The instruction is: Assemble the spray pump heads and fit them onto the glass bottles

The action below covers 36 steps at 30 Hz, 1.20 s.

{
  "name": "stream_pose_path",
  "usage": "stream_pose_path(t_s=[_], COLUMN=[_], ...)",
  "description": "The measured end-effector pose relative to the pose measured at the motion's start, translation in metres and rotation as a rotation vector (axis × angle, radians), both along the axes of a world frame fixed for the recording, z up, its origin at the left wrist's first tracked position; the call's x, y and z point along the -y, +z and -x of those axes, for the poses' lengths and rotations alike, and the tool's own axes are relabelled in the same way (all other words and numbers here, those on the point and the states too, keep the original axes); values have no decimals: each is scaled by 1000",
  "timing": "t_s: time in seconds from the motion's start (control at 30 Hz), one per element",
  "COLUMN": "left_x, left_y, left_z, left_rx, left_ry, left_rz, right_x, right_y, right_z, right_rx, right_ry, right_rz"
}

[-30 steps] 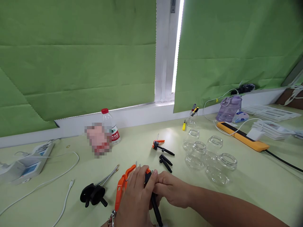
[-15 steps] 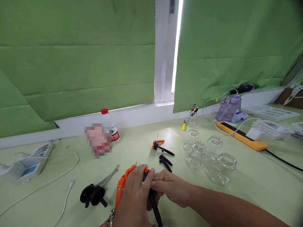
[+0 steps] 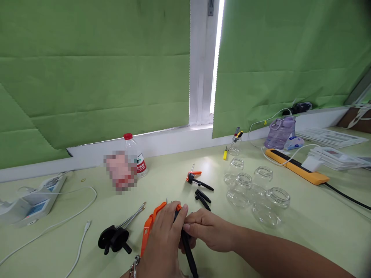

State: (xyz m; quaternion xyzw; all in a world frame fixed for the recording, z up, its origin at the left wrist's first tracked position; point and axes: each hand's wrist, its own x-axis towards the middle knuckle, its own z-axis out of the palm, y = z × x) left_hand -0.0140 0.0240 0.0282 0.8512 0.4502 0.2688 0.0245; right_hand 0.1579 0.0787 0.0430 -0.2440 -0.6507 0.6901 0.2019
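Note:
My left hand (image 3: 165, 241) is closed around a black-and-orange piece with a long black handle (image 3: 189, 253) that points down toward me. From the right, my right hand (image 3: 207, 231) pinches the same piece near its upper part; the fingers hide the exact contact. Orange curved levers (image 3: 147, 230) lie just left of my left hand, partly covered by it. Further left rest black round caps (image 3: 119, 240) with thin metal rods. Beyond my hands are two small black handles (image 3: 203, 196) and a similar black-and-orange assembly (image 3: 191, 178) with a metal rod.
Several clear glass jars (image 3: 240, 195) stand to the right, one at the back holding screwdrivers (image 3: 237, 135). An orange power strip (image 3: 298, 166) and purple bottle (image 3: 279, 133) sit farther right. A water bottle (image 3: 141, 166), white cable (image 3: 82, 245) and white power strip (image 3: 43, 204) are left.
My right hand and the black handle have shifted very slightly to the left. Both hands keep their hold, and the things on the table look unmoved.

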Motion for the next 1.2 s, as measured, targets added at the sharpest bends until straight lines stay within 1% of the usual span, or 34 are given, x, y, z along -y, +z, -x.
stream_pose_path(t_s=[0.13, 0.27, 0.47, 0.6, 0.73, 0.93, 1.0, 1.07, 1.2], left_x=[1, 1, 2, 3, 2, 1, 1, 1, 0], left_y=[2, 0, -2, -1, 1, 5, 7, 8, 11], left_z=[2, 0, -3, -3, -3, -3, -2, -1, 2], left_rx=[-7, -33, -44, -38, -60, -98, -80, -59, -34], left_ry=[14, -26, 19, 25, 6, -8, -19, -27, -23], left_rz=[11, -16, 15, 26, -16, -100, -105, -92, -58], right_x=[-3, -6, -4, -5, -7, -5, -4, -3, -1], right_y=[3, -1, -4, -2, -6, -11, -8, -2, 7], right_z=[-3, -5, -2, -2, -5, -3, -3, -4, -6], right_rx=[-2, 105, 72, 79, 69, -43, -26, 17, 16], right_ry=[-54, -156, -192, -191, -177, -139, -137, -142, -175], right_rz=[17, 35, 42, 24, 16, 106, 80, 13, -200])
